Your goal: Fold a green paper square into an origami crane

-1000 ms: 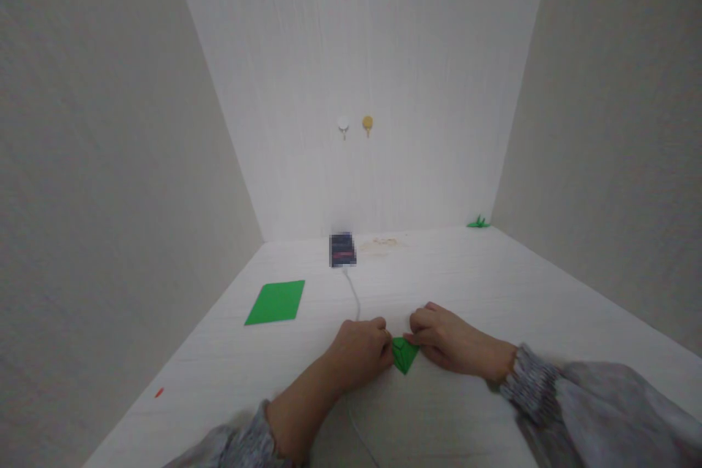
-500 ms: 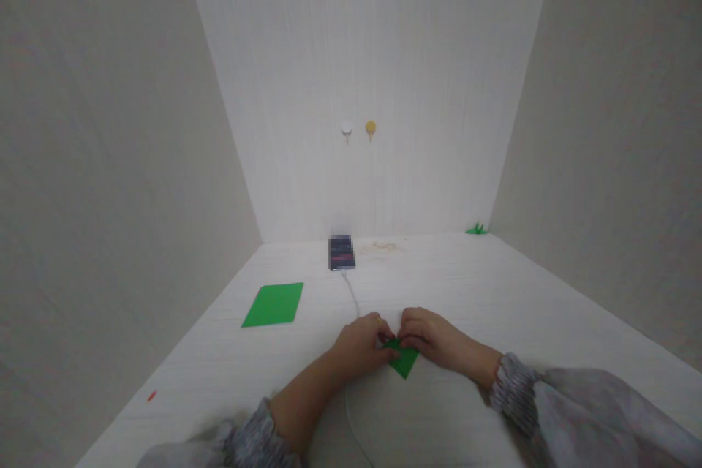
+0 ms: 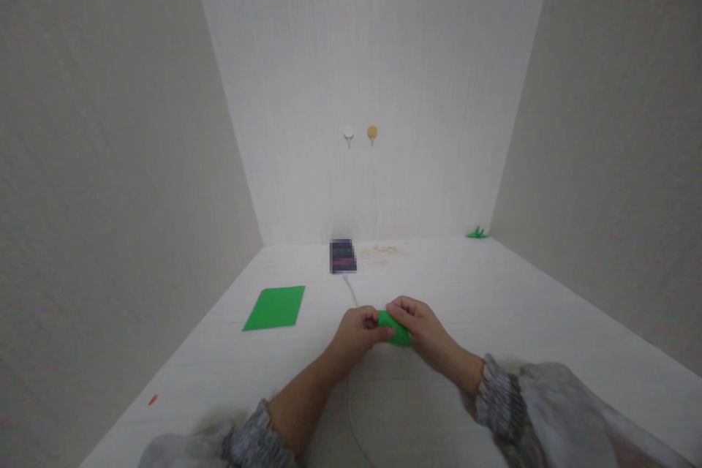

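Between my two hands is a small folded piece of green paper [image 3: 395, 329], near the middle front of the white table. My left hand [image 3: 359, 333] pinches its left side, thumb lying across the near face. The fingers of my right hand [image 3: 415, 322] are closed on its upper right part. Some of the paper is hidden behind the fingers. A flat green paper square [image 3: 276, 307] lies on the table to the left of my hands.
A dark, blurred device [image 3: 343, 256] with a white cable [image 3: 351, 409] stands by the back wall; the cable runs under my left arm. A green folded paper piece [image 3: 477, 232] sits in the back right corner. Two hooks [image 3: 372, 133] hang on the wall. A small red bit [image 3: 153, 400] lies front left.
Both hands have risen slightly with the folded green paper. It has turned, from a point facing me to a slanted strip, and the right hand has shifted left around it.
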A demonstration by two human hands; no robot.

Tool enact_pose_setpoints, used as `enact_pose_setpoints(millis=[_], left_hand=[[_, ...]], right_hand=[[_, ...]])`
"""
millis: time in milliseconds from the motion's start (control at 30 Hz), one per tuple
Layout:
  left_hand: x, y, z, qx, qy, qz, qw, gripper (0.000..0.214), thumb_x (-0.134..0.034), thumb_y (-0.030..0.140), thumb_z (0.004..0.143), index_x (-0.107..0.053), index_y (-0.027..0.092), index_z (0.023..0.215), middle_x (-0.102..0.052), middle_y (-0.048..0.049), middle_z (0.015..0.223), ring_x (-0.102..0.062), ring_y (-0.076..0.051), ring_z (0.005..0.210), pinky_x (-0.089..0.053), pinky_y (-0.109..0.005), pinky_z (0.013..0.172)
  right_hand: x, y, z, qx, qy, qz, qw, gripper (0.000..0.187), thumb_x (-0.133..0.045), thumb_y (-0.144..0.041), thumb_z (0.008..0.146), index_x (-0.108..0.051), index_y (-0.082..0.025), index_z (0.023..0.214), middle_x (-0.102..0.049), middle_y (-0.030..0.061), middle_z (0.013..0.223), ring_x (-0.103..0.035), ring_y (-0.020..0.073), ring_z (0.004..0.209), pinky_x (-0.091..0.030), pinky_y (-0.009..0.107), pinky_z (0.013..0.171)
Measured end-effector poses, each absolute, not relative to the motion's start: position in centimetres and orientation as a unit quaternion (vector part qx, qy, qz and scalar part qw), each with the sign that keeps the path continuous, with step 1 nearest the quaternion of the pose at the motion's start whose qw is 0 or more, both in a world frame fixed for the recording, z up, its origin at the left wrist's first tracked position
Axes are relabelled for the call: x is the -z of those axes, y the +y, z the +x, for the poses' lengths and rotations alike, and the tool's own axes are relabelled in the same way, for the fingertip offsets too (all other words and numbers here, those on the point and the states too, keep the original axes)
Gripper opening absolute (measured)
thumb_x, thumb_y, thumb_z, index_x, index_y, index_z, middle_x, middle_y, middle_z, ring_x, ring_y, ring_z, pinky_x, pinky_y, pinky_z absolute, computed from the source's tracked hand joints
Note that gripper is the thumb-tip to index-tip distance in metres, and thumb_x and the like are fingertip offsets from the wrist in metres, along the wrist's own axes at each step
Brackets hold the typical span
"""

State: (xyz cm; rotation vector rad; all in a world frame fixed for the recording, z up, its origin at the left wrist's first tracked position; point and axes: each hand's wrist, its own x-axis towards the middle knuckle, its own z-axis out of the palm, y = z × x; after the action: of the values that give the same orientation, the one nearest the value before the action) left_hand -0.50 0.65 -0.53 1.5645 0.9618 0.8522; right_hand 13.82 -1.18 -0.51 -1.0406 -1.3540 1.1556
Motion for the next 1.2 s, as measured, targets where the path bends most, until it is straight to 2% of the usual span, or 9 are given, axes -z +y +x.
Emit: enact_pose_setpoints(millis=[67, 200, 333, 467, 633, 867, 967, 1100, 1200], left_hand=[[0.3, 0.6, -0.5, -0.401, 0.395, 0.602, 0.566, 0.030, -0.066, 0.035, 0.057, -0.045, 0.015, 0.058, -0.041, 0.0070, 0.045, -0.034, -0.005, 0.042, -0.026, -0.020, 0.044], [-0.1, 0.3, -0.4, -0.461, 0.354, 0.512, 0.633, 0.029, -0.065, 0.037, 0.060, -0.046, 0.014, 0.061, -0.047, 0.0040, 0.051, -0.041, -0.006, 0.046, -0.032, -0.021, 0.047], [-0.4, 0.0, -0.2, -0.452, 0.355, 0.492, 0.654, 0.030, -0.062, 0.040, 0.063, -0.048, 0.014, 0.061, -0.049, 0.0019, 0.053, -0.044, -0.008, 0.047, -0.034, -0.022, 0.047], [-0.5, 0.1, -0.5, -0.437, 0.369, 0.506, 0.646, 0.025, -0.065, 0.033, 0.060, -0.054, 0.011, 0.061, -0.048, 0.0024, 0.049, -0.042, -0.006, 0.045, -0.030, -0.020, 0.046], [-0.3, 0.1, -1.0, -0.447, 0.314, 0.484, 0.684, 0.022, -0.066, 0.030, 0.061, -0.055, 0.011, 0.060, -0.048, 0.0023, 0.050, -0.041, -0.005, 0.044, -0.029, -0.020, 0.047], [0.3, 0.2, -0.9, -0.420, 0.284, 0.510, 0.695, 0.014, -0.063, 0.023, 0.064, -0.057, 0.010, 0.064, -0.050, 0.0019, 0.048, -0.042, -0.005, 0.044, -0.031, -0.019, 0.047], [0.4, 0.4, -0.7, -0.416, 0.290, 0.532, 0.678, 0.013, -0.063, 0.021, 0.064, -0.057, 0.010, 0.067, -0.050, 0.0022, 0.050, -0.042, -0.005, 0.044, -0.032, -0.018, 0.046], [0.3, 0.4, -0.5, -0.452, 0.278, 0.551, 0.644, 0.033, -0.067, 0.016, 0.057, -0.050, 0.014, 0.086, -0.054, 0.0031, 0.063, -0.043, -0.005, 0.045, -0.034, -0.018, 0.044], [0.2, 0.2, -0.4, -0.458, 0.263, 0.581, 0.619, 0.049, -0.068, 0.013, 0.055, -0.044, 0.019, 0.098, -0.048, 0.0080, 0.058, -0.039, -0.004, 0.041, -0.031, -0.017, 0.040]], right_hand=[[-0.2, -1.5, 13.7, -0.506, -0.541, -0.390, 0.547, 0.026, -0.057, -0.042, 0.069, -0.052, -0.016, 0.069, -0.049, -0.0019, 0.060, -0.045, 0.0105, 0.054, -0.034, 0.022, 0.052], [-0.9, -1.8, 13.8, -0.510, -0.556, -0.364, 0.546, 0.022, -0.063, -0.036, 0.066, -0.057, -0.016, 0.074, -0.056, 0.0000, 0.066, -0.048, 0.0120, 0.061, -0.036, 0.024, 0.059], [-0.7, -1.8, 14.0, -0.514, -0.551, -0.373, 0.541, 0.020, -0.060, -0.034, 0.069, -0.059, -0.014, 0.066, -0.055, -0.0003, 0.059, -0.047, 0.0114, 0.057, -0.035, 0.024, 0.057], [-0.3, -1.7, 14.1, -0.536, -0.535, -0.379, 0.531, 0.017, -0.063, -0.029, 0.066, -0.058, -0.013, 0.060, -0.054, -0.0011, 0.056, -0.046, 0.0104, 0.054, -0.034, 0.023, 0.054], [-0.1, -1.6, 14.4, -0.540, -0.535, -0.358, 0.542, 0.019, -0.061, -0.032, 0.070, -0.058, -0.014, 0.067, -0.056, -0.0001, 0.061, -0.049, 0.0115, 0.058, -0.036, 0.025, 0.059], [0.0, -1.6, 14.4, -0.535, -0.488, -0.325, 0.609, 0.025, -0.062, -0.032, 0.071, -0.048, -0.020, 0.087, -0.059, -0.0022, 0.068, -0.052, 0.0115, 0.061, -0.038, 0.024, 0.060], [0.0, -1.5, 14.4, -0.526, -0.492, -0.315, 0.618, 0.029, -0.063, -0.032, 0.070, -0.042, -0.022, 0.088, -0.058, -0.0037, 0.065, -0.052, 0.0111, 0.057, -0.038, 0.023, 0.056], [-0.1, -1.6, 14.4, -0.529, -0.506, -0.312, 0.605, 0.031, -0.063, -0.034, 0.069, -0.039, -0.023, 0.084, -0.057, -0.0049, 0.061, -0.053, 0.0122, 0.054, -0.038, 0.024, 0.053], [-0.3, -1.8, 14.5, -0.525, -0.524, -0.318, 0.590, 0.029, -0.064, -0.033, 0.068, -0.041, -0.022, 0.081, -0.055, -0.0056, 0.059, -0.052, 0.0115, 0.054, -0.038, 0.024, 0.053]])
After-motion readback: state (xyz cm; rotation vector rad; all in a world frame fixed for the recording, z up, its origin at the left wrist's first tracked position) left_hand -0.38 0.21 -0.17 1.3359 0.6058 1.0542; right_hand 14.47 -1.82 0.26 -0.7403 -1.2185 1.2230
